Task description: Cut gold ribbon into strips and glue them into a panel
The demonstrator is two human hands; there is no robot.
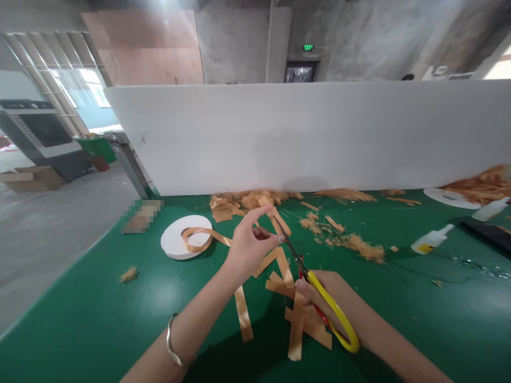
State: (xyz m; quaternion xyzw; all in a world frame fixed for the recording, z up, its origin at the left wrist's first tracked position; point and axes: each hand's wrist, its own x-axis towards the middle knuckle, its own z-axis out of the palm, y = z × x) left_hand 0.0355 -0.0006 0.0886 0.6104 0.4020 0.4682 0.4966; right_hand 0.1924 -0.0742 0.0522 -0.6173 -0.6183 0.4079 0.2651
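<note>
**Scissors at a gold ribbon above the green worktop**

The landmark is the white ribbon spool (186,237), which lies flat on the green worktop (99,314). To the left of the spool the worktop edge runs diagonally and the grey floor begins; between spool and edge the green surface is mostly free, with only one small tuft of fibres (128,274). Behind the spool a white partition wall (311,133) closes the far side.

To the right of the spool, the left hand (249,246) pinches a strip of gold ribbon (275,217) with closed fingers. The ribbon is shiny, flat and narrow, and it runs back to the spool in a loop. The right hand (331,298) grips the yellow-handled scissors (319,295); their blades are at the ribbon. Below both hands cut ribbon pieces (297,324) lie crossed. Farther right are frayed fibres (359,244) and a small glue bottle (431,239).
</note>
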